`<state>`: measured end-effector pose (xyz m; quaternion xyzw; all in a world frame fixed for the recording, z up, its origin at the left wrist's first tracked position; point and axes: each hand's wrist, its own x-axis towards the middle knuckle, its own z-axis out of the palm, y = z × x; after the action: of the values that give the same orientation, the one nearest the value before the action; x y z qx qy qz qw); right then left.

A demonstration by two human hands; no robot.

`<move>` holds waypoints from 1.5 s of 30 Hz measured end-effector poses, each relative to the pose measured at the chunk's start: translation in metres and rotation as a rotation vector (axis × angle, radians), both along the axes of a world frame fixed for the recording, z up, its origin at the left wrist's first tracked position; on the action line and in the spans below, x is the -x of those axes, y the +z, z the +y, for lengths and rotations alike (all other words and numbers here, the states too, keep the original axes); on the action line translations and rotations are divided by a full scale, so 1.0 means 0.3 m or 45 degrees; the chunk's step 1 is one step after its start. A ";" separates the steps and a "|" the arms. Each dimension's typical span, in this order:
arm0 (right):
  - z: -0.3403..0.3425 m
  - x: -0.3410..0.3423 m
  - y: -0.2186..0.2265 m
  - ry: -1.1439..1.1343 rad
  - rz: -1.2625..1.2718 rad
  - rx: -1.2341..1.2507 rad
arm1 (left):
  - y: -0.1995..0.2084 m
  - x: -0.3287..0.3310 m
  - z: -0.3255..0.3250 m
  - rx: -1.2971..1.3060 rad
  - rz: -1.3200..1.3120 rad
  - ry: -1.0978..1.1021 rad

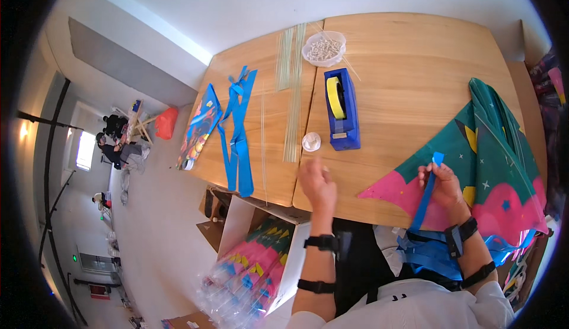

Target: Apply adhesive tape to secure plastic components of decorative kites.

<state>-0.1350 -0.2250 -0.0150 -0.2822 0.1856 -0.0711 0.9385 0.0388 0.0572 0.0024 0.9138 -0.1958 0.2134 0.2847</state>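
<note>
In the head view, the right hand (441, 188) pinches a blue ribbon (424, 201) near its top end, with the fingers bent in around it. The ribbon is long and thin. It sticks up a little past the fingers and slants down to the left, over the pink part of a green and pink cloth (438, 142) on the table (415, 50).

The left hand (318, 182) is up over the table edge, with its fingers curled part way. It looks blurry, so I cannot tell if it holds anything. A small white round thing (311, 141) is just past its fingertips. The blue tape holder (351, 118) is up and a bit to the right from this hand. Its long side points away from the person, and the left hand is nearer to it than the right.

I can't make out any brand, label or writing on these things.
</note>
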 end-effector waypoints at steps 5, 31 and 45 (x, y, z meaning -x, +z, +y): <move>0.156 -0.026 0.037 0.150 0.097 -0.039 | 0.087 -0.181 0.018 -0.536 0.051 0.111; 0.361 -0.028 0.035 0.086 0.184 0.238 | 0.128 0.011 -0.035 0.125 0.432 -0.090; 0.419 0.013 0.088 0.041 0.159 0.075 | 0.032 0.435 -0.152 1.002 1.195 -0.349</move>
<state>-0.1389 -0.0994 0.0114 -0.3167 0.2369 -0.0436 0.9174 -0.0916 0.0116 0.0121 0.7034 -0.0721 -0.1930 0.6803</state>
